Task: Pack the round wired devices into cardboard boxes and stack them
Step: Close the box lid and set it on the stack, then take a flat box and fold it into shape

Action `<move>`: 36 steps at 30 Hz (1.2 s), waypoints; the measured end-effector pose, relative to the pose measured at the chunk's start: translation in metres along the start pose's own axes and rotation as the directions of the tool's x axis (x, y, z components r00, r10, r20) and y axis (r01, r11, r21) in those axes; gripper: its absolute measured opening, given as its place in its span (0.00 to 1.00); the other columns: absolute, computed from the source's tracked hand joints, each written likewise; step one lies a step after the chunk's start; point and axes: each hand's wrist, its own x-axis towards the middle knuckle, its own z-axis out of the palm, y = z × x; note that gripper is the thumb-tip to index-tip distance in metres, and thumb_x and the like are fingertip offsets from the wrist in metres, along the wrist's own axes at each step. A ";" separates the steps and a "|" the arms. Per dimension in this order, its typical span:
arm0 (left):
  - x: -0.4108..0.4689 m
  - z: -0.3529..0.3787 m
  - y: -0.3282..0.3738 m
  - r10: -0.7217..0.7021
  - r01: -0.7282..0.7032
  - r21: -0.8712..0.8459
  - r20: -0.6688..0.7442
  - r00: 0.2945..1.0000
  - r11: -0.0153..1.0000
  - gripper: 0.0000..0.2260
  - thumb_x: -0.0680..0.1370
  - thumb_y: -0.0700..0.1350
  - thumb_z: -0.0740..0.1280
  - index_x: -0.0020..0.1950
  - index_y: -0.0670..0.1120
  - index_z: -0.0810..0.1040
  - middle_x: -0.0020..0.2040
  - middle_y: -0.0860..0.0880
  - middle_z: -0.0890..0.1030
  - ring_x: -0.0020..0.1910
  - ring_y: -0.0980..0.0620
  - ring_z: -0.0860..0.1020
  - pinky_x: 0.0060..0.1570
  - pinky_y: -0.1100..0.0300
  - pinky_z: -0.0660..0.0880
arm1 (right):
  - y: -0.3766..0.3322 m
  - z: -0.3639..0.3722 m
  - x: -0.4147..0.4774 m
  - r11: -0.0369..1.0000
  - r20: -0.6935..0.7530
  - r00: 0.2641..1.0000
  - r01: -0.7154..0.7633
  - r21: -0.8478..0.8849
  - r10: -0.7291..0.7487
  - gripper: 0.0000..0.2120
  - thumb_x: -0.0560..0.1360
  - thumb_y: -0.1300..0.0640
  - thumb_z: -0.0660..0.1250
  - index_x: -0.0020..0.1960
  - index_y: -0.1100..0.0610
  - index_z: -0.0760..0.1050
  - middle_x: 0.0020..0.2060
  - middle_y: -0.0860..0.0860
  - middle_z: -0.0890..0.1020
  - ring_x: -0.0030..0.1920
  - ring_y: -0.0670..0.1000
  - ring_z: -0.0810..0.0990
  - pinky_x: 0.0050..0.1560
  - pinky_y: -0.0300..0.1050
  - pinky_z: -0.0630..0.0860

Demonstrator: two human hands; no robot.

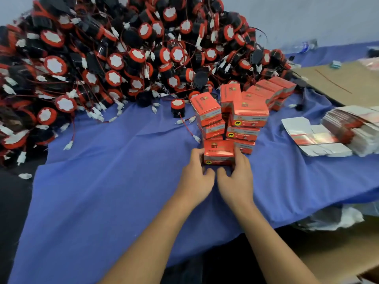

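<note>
Both hands are gripping one red cardboard box [219, 152] — the left hand [193, 173] is curling its fingers round the box's left side while the right hand [235, 176] is clasping the right side, and both thumbs are tucking in under the front face. The box is sitting low at the near foot of the stack of packed boxes [244, 117], close against the lowest ones. Whether it is resting on the blue cloth [123, 191] covering the table, I cannot tell.

The stack is rising in uneven layers, some boxes tilting, and a row of boxes is trailing back toward the right. Behind and to the left, a huge pile of round wired devices [92, 58] is spilling across the cloth — black bodies, red rims, white faces, thin red wires ending in white plugs. A single device [177, 108] is standing alone just left of the stack, its wire running toward the held box.

To the right, flat box blanks [348, 128] are lying in a bundle, with one unfolded blank beside them, and a brown cardboard sheet [338, 83] is lying beyond.
</note>
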 end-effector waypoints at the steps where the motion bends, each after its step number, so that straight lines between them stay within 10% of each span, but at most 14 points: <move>1: -0.006 0.002 0.003 0.012 -0.010 0.040 -0.054 0.998 0.999 0.25 0.74 0.41 0.63 0.72 0.51 0.67 0.58 0.54 0.82 0.56 0.53 0.81 0.59 0.52 0.78 | -0.001 -0.001 -0.001 1.000 -0.001 1.000 -0.006 0.027 0.006 0.36 0.73 0.67 0.65 0.79 0.51 0.65 0.67 0.52 0.77 0.68 0.51 0.74 0.69 0.52 0.72; 5: -0.048 0.030 0.014 0.284 -0.241 0.150 -0.483 0.829 0.959 0.17 0.78 0.32 0.64 0.67 0.42 0.73 0.61 0.50 0.78 0.60 0.53 0.78 0.61 0.59 0.75 | 0.006 -0.019 -0.005 0.980 -0.212 0.975 -0.026 0.197 0.069 0.33 0.74 0.69 0.62 0.77 0.50 0.70 0.69 0.45 0.78 0.66 0.36 0.75 0.67 0.37 0.74; 8: -0.066 0.070 0.022 0.334 -0.339 0.041 -0.317 0.888 0.940 0.15 0.78 0.31 0.64 0.61 0.44 0.77 0.56 0.52 0.78 0.56 0.55 0.79 0.58 0.59 0.77 | 0.019 -0.044 0.006 0.965 -0.365 0.915 -0.085 0.247 0.174 0.28 0.76 0.68 0.63 0.75 0.55 0.72 0.68 0.49 0.79 0.59 0.30 0.77 0.59 0.25 0.72; 14: -0.027 0.131 0.053 0.162 -0.161 -0.078 0.009 0.987 0.984 0.14 0.82 0.35 0.62 0.60 0.48 0.81 0.57 0.53 0.84 0.58 0.57 0.80 0.61 0.59 0.76 | 0.043 -0.100 0.043 0.989 -0.454 0.880 -0.105 0.100 0.140 0.25 0.75 0.65 0.64 0.73 0.56 0.74 0.66 0.48 0.79 0.66 0.48 0.77 0.67 0.42 0.73; 25: 0.075 0.208 0.085 0.083 -0.128 0.147 0.284 0.955 0.981 0.15 0.83 0.39 0.61 0.67 0.41 0.80 0.64 0.41 0.82 0.65 0.42 0.77 0.63 0.52 0.72 | 0.093 -0.149 0.099 0.898 -0.454 0.886 -0.270 -0.347 0.091 0.19 0.81 0.56 0.67 0.69 0.63 0.78 0.65 0.64 0.74 0.66 0.67 0.67 0.63 0.59 0.70; 36: 0.113 0.231 0.079 -0.126 0.113 0.144 0.085 0.988 0.983 0.10 0.77 0.51 0.75 0.51 0.47 0.81 0.50 0.47 0.86 0.52 0.46 0.82 0.50 0.53 0.78 | 0.098 -0.142 0.100 0.918 -0.479 0.876 -0.226 -0.325 0.046 0.12 0.81 0.57 0.63 0.50 0.59 0.84 0.52 0.58 0.84 0.57 0.63 0.73 0.47 0.41 0.56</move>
